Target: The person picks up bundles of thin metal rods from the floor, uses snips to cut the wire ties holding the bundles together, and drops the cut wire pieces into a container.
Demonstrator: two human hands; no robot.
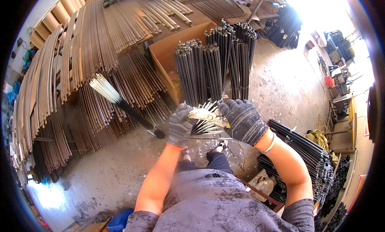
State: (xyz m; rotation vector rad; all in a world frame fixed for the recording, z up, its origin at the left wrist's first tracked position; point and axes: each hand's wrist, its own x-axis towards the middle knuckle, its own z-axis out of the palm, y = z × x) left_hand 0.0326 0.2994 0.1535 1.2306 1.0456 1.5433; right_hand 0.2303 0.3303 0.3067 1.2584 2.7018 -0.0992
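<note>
Grey striped knit covers the left hand (180,125) and right hand (244,122), which meet at the centre of the view over a metal hand tool (209,117) with a round pivot. The right hand's fingers are curled closed around the tool's yellow handle end. The left hand's fingers are bent in beside its other end; whether they grip the tool, a rod or both cannot be told. The tool lies crosswise, seemingly so each hand can steady one side. Directly behind and below it, white-tipped rods (203,130) fan out between the hands, partly hidden.

To the left, a second white-tipped bundle (127,105) slants, tied near its dark end, presumably to keep it together. Beyond the hands, dark tubes (200,71) stand upright in close bundles beside an open cardboard box (170,45), perhaps for mutual support. Long brown rods (100,31) lie side by side at upper left, likely to stay aligned.
</note>
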